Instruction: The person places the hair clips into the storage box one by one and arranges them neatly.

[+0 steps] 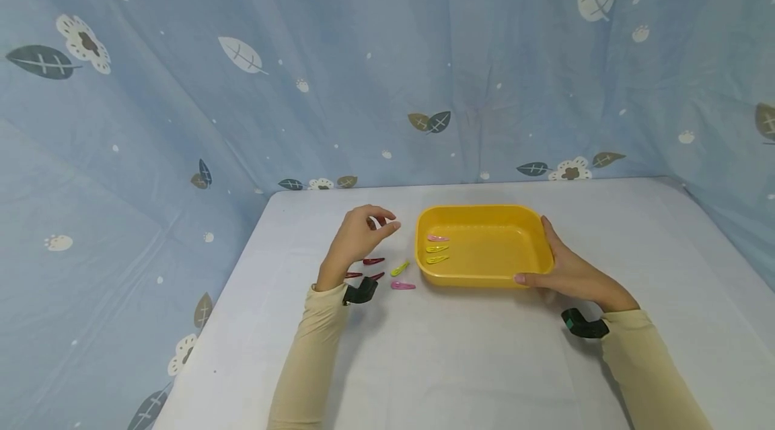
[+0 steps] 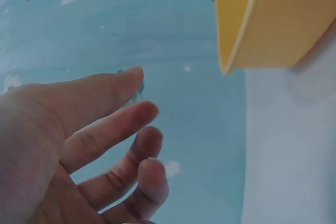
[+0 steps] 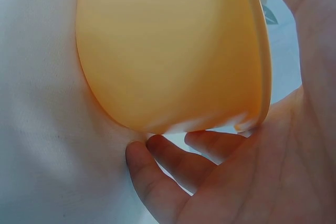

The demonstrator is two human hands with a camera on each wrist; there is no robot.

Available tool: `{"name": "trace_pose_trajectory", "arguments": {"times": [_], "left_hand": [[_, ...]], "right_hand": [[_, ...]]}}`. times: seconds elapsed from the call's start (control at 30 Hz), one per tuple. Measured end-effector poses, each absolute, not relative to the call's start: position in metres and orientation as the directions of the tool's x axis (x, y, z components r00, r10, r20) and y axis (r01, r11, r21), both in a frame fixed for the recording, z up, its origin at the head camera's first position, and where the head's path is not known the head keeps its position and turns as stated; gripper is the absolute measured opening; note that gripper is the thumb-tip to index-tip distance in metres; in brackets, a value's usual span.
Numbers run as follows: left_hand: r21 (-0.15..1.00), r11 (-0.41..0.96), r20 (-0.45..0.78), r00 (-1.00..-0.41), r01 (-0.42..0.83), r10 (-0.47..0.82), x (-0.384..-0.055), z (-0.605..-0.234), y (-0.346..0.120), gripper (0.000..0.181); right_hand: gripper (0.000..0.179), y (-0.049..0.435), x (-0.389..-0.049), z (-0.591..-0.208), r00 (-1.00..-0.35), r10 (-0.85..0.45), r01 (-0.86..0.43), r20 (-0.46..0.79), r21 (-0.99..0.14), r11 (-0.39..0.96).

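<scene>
A yellow plastic tray [image 1: 484, 280] sits on the table, with one pink hair clip [image 1: 438, 238] and two yellow hair clips [image 1: 437, 249] lying inside along its left end. My right hand [image 1: 572, 273] grips the tray's near right corner, thumb at the front rim and fingers along the right side; the right wrist view shows those fingers [image 3: 181, 163] against the outer wall. Left of the tray, my left hand [image 1: 361, 235] hovers with loosely bent fingers and nothing between them. Below it lie a yellow-green hair clip [image 1: 399, 268], a pink hair clip [image 1: 402, 285] and dark red hair clips [image 1: 373, 261].
A white cloth [image 1: 460, 363] covers the table. Behind and to the left hangs a blue curtain [image 1: 339, 80] with leaf and flower prints. My left forearm and wrist camera [image 1: 360, 291] partly cover the red clips.
</scene>
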State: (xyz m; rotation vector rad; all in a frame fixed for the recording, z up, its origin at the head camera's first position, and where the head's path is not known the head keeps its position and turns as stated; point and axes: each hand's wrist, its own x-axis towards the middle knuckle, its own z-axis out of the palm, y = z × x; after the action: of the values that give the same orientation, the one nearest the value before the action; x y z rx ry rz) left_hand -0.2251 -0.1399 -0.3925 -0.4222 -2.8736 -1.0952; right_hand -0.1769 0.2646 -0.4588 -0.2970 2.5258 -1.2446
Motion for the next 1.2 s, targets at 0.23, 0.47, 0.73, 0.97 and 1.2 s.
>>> {"name": "trace_pose_trajectory", "arguments": {"times": [0.23,0.47,0.73,0.97,1.2], "left_hand": [[0.678,0.684,0.184,-0.963,0.269,0.196,-0.218,-0.390,-0.157,0.026],[0.687,0.668,0.221,-0.958,0.286,0.183,-0.217,-0.390,-0.173,0.027],[0.697,0.666,0.213,-0.963,0.266,0.162,-0.223,-0.399,-0.194,0.029],[0.701,0.689,0.121,-0.983,0.186,0.142,-0.233,-0.412,-0.201,0.025],[0.696,0.707,0.049,-0.991,0.124,0.125,-0.238,-0.424,-0.200,0.022]], "right_hand": [[0.134,0.264,-0.177,-0.461,-0.932,-0.316,-0.054,-0.176,-0.796,0.603],[0.134,0.264,-0.176,-0.459,-0.933,-0.318,-0.059,-0.170,-0.798,0.600],[0.133,0.262,-0.178,-0.457,-0.930,-0.321,-0.051,-0.181,-0.799,0.599],[0.135,0.262,-0.177,-0.457,-0.932,-0.314,-0.053,-0.179,-0.792,0.608],[0.135,0.263,-0.177,-0.459,-0.935,-0.319,-0.073,-0.153,-0.799,0.597]]}}
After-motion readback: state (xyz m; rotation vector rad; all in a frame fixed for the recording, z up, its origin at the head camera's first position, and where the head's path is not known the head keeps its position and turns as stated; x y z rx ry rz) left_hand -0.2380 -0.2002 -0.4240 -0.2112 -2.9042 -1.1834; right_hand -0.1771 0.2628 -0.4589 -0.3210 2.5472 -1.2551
